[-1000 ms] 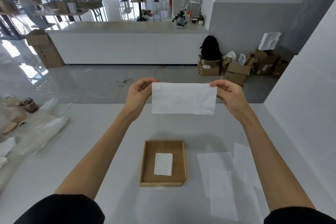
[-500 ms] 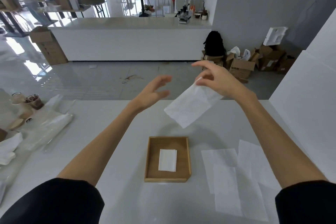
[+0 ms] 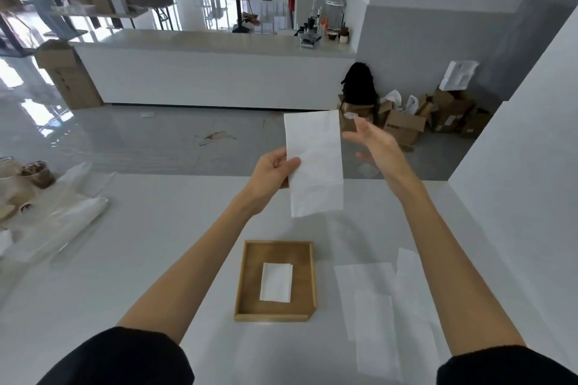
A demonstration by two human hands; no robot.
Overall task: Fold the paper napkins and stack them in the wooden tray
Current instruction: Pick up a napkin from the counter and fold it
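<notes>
A half-folded white paper napkin [image 3: 314, 162] stands upright in the air above the far part of the white table. My left hand [image 3: 274, 169] pinches its left edge near the middle. My right hand [image 3: 372, 142] hovers just right of the napkin with fingers spread, not touching it. Below, a shallow wooden tray [image 3: 247, 284] lies on the table and holds one folded napkin [image 3: 276, 282] flat in its middle. Several unfolded napkins [image 3: 377, 306] lie overlapped on the table right of the tray.
Clear plastic bags [image 3: 59, 212] and paper cups [image 3: 34, 173] crowd the table's left side. A white wall panel [image 3: 516, 197] borders the table on the right. Beyond the far edge are floor, a long white counter [image 3: 203, 72] and cardboard boxes [image 3: 406, 125].
The napkin went from held wide by both hands, to my right hand alone, to my left hand now. It turned upright. My right hand has let go and opened.
</notes>
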